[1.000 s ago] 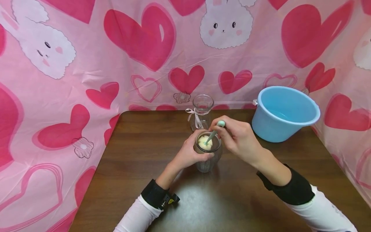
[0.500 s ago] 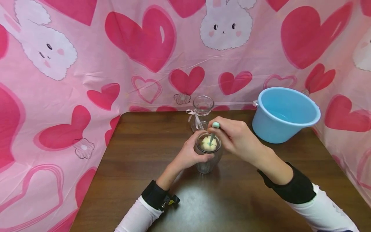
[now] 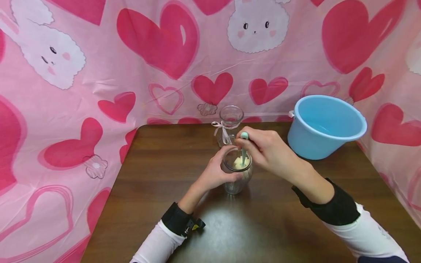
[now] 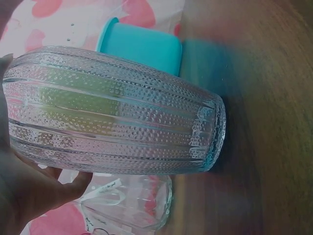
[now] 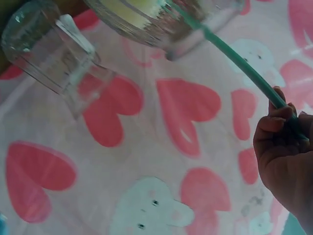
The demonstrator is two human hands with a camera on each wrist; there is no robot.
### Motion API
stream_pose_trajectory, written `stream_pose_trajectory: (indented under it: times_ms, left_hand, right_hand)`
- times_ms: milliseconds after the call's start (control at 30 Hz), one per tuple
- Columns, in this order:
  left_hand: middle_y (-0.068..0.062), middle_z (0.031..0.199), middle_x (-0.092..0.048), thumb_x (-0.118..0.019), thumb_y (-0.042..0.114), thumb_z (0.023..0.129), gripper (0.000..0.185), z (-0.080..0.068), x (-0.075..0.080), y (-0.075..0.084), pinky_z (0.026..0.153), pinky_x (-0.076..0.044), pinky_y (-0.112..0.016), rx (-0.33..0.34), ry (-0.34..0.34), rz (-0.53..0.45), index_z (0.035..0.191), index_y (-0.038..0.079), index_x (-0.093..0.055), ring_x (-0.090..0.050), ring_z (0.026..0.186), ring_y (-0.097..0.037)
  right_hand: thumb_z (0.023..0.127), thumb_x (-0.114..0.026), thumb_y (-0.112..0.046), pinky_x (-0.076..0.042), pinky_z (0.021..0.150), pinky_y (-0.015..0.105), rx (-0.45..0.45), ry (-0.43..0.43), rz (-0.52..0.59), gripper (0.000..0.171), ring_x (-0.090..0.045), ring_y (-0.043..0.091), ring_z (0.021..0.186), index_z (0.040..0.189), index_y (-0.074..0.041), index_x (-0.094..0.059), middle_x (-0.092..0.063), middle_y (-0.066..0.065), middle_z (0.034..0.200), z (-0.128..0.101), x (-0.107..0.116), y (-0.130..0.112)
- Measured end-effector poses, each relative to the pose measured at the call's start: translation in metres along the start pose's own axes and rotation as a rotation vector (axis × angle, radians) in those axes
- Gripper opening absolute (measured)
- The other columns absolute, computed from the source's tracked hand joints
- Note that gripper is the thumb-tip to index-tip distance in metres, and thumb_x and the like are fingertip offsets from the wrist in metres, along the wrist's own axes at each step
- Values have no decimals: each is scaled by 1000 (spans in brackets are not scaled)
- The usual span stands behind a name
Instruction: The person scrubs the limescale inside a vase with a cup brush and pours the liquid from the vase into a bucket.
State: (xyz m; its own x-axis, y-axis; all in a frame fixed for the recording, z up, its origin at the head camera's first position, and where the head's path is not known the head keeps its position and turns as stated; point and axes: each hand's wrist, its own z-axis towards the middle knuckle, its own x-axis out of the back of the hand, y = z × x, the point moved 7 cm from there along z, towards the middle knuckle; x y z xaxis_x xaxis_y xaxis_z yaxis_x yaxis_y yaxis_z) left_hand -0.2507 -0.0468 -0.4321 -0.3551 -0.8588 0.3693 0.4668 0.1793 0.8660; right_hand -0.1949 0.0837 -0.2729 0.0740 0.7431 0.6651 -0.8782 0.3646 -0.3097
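Note:
A ribbed clear glass jar (image 3: pixel 234 187) stands near the middle of the table, its mouth facing up. My left hand (image 3: pixel 215 171) grips it just below the rim, thumb in front and fingers round the far side. Inside is a sponge bottle brush; its cream sponge head (image 3: pixel 241 163) sits below the rim, and shows as a yellow-green block through the glass in the left wrist view. Above the jar's mouth, my right hand (image 3: pixel 273 153) pinches the brush's thin green handle (image 5: pixel 244 66) near its rounded top end.
Just behind the jar stands a second clear glass jar (image 3: pixel 231 116) with a white ribbon bow (image 3: pixel 224 133) round its neck. A light blue bucket (image 3: pixel 304 144) is at the back right of the brown wooden table (image 3: pixel 158 175). A pink heart-patterned sheet (image 3: pixel 177 95) hangs behind.
The sponge head has shifted to the right within the jar's mouth and sits lower. The handle has swung from leaning right to nearly upright. My left hand keeps its grip on the jar.

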Motion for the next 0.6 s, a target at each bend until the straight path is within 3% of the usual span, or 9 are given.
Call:
stream_pose_trajectory:
  times_ms: [133,233,367,600]
  left_hand:
    - [3,146,-57,-88,24,79,78,0,0,0,113,-41,-50,9,2,2,147,23,-51,-50,139,-21]
    - [1,145,-58,-88,24,79,79,0,0,-1,110,-45,-48,16,0,3,148,23,-50,-53,134,-20]
    - [-2,142,-60,-89,23,78,79,1,-1,-2,105,-48,-47,11,3,-7,147,22,-50,-57,128,-20]
    - [5,145,-57,-88,24,78,79,1,-1,-1,111,-43,-49,-1,3,1,147,24,-50,-52,135,-18]
  right_hand:
    - [102,-67,-16,-46,59,19,-80,-40,10,9,-49,4,66,98,-9,-62,-58,-5,80,-2,-9,14]
    - [97,-71,-3,-43,55,21,-131,-3,3,12,-46,4,61,93,-10,-62,-56,-5,76,-1,-7,20]
    - [99,-68,-4,-39,52,23,-188,24,20,11,-44,7,58,91,-10,-63,-58,-5,73,-1,-3,24]
    - [102,-65,-8,-47,58,26,-282,-108,77,11,-51,6,65,91,-11,-66,-65,-4,77,-14,-23,35]
